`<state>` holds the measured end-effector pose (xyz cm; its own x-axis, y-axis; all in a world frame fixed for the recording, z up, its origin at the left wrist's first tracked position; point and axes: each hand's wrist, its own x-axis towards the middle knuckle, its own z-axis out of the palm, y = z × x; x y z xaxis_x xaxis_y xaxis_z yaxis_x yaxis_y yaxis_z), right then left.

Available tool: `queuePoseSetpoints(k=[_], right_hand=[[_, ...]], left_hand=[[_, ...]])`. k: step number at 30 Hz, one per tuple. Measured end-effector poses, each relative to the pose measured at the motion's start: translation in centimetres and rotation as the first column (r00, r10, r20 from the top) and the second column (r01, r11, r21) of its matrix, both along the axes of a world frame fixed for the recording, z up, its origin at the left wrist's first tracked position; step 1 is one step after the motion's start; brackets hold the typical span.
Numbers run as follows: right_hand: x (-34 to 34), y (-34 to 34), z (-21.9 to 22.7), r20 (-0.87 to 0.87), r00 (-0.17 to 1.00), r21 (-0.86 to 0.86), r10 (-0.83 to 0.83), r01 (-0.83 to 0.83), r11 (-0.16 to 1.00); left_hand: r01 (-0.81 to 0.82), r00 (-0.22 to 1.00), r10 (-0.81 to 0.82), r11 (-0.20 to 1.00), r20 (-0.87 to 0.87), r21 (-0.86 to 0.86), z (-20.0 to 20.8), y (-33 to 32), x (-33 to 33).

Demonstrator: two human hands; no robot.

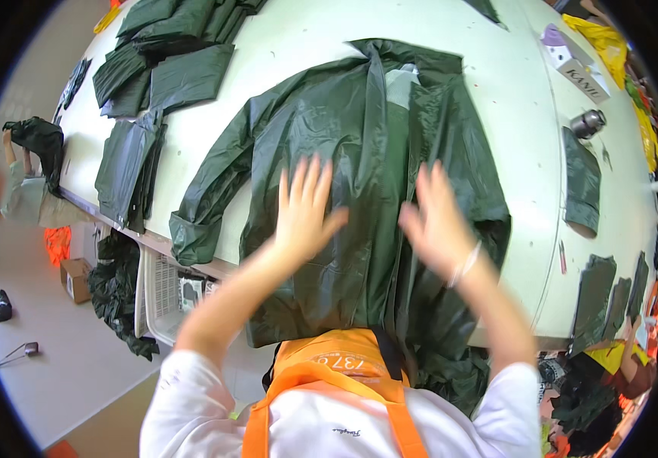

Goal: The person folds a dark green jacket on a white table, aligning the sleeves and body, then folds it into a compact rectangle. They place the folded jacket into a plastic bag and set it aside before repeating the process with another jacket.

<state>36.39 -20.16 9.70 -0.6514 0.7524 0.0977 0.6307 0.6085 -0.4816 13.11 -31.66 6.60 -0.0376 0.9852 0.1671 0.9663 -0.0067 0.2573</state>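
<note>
A dark green, shiny rain jacket point(321, 130) lies spread over the white table, collar at the far side and hem toward my body. Its front is partly open, showing a lighter green inner side and a pale patch below the collar. My left hand point(306, 210) lies over the left front panel, fingers stretched and apart. Over the right side, close to the front opening, is my right hand point(439, 221), also open and slightly blurred, with a white band at the wrist. Neither hand grips the fabric. The left sleeve reaches out toward the table's near edge.
Piles of folded green garments point(191, 76) stand at the far left, with another stack point(126, 168) nearer. At right are a box point(577, 72), a dark bottle point(588, 124) and folded green pieces point(581, 183). A white basket point(162, 298) sits below the edge. Another person point(19, 191) handles dark fabric.
</note>
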Motion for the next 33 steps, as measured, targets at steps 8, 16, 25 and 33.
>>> queuePoseSetpoints(k=[8, 16, 25, 33], right_hand=[[4.7, -13.8, -7.9, 0.302, 0.936, -0.254, -0.181, 0.262, 0.931], [3.5, -0.1, -13.1, 0.235, 0.949, 0.072, -0.210, 0.198, 0.978], [6.7, -7.3, -1.2, -0.055, 0.880, -0.103, -0.471, 0.464, 0.880], [13.4, -18.8, -8.0, 0.270, 0.895, 0.029, -0.355, 0.361, 0.932]], left_hand=[[-0.127, 0.992, 0.123, 0.911, -0.035, -0.393, -8.0, -12.2, 0.3], [-0.064, 0.997, 0.060, 0.996, -0.051, -0.069, -11.1, 1.7, -6.3], [0.021, 0.995, -0.015, 0.997, -0.094, 0.070, -11.4, 2.6, -4.5], [0.581, 0.812, -0.554, 0.795, 0.184, -0.173, -8.2, -6.2, 5.9]])
